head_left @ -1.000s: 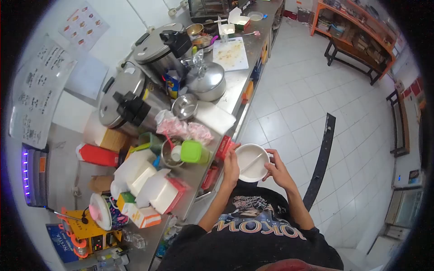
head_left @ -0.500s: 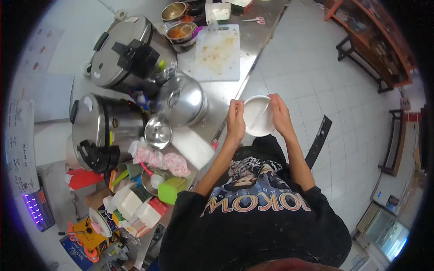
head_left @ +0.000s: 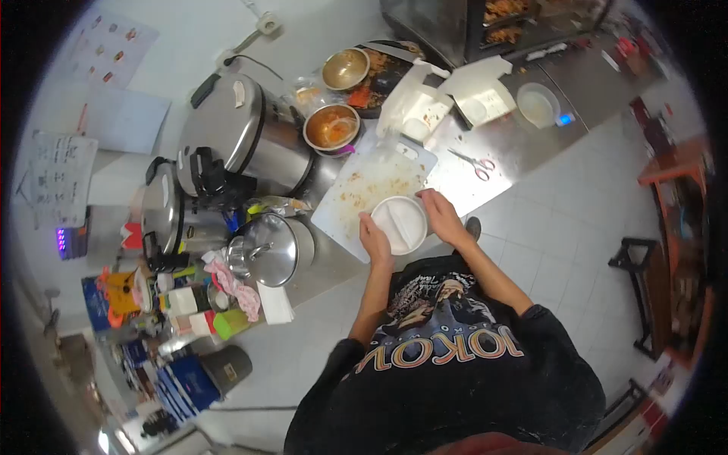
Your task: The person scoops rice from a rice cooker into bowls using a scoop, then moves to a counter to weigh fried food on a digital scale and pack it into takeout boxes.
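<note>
The bowl (head_left: 390, 224) is held between both hands, its left rim gripped by the left hand (head_left: 374, 240) and its upper right rim by the right hand (head_left: 444, 215), over the near edge of the board (head_left: 335, 215). The hold is spread to the bowl's width; its firmness cannot be told. A slip is judged possible if pressure is eased on one side, since no other support is seen; whether the underside is touched by the board is hidden. If lowered here, the bowl could be tipped by the board's edge or soiled by the crumbs (head_left: 395, 185) on it. The scissors (head_left: 478, 162), right of the board, could be knocked by an outward swing of the right hand. Compared with half a second earlier, the bowl has been brought from short of the board to its near edge; the two-handed hold is kept.
</note>
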Demonstrator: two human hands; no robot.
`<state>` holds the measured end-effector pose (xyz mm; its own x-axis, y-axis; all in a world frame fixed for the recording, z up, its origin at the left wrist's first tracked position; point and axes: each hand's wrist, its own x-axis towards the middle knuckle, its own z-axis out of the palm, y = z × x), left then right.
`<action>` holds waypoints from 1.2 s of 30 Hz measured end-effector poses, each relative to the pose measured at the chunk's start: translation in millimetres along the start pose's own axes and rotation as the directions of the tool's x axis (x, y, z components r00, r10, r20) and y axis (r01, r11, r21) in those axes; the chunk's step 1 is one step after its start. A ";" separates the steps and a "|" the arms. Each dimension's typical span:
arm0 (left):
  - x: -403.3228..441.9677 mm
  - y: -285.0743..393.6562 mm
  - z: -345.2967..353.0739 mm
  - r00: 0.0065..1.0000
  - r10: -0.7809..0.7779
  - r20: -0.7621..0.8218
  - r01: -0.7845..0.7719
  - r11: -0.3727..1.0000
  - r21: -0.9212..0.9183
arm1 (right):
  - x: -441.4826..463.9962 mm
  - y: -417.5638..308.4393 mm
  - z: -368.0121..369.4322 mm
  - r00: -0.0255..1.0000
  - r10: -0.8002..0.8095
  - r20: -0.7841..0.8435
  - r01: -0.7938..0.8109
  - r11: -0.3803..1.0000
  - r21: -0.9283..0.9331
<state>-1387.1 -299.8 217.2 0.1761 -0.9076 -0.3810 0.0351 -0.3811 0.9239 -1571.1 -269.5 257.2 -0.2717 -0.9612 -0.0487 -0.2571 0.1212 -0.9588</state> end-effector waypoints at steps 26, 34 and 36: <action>-72.6 76.9 35.2 0.880 -0.211 -0.426 -0.130 0.756 -0.642 | 188.8 90.0 -90.6 0.898 -0.184 0.399 0.148 0.982 0.119; 33.4 41.9 90.2 0.913 0.151 -0.379 -0.050 0.963 0.264 | 147.0 58.6 -216.0 0.984 -0.082 0.157 0.062 0.990 0.125; 51.7 35.3 118.0 0.939 0.144 -0.313 -0.028 0.937 0.349 | 140.1 56.8 -228.9 0.998 0.010 0.059 -0.016 0.995 0.100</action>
<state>-1492.9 -380.9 225.9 0.4787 -0.8517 -0.2131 -0.3149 -0.3931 0.8639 -1836.0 -340.5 260.0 -0.2190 -0.9728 -0.0750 -0.1582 0.1113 -0.9811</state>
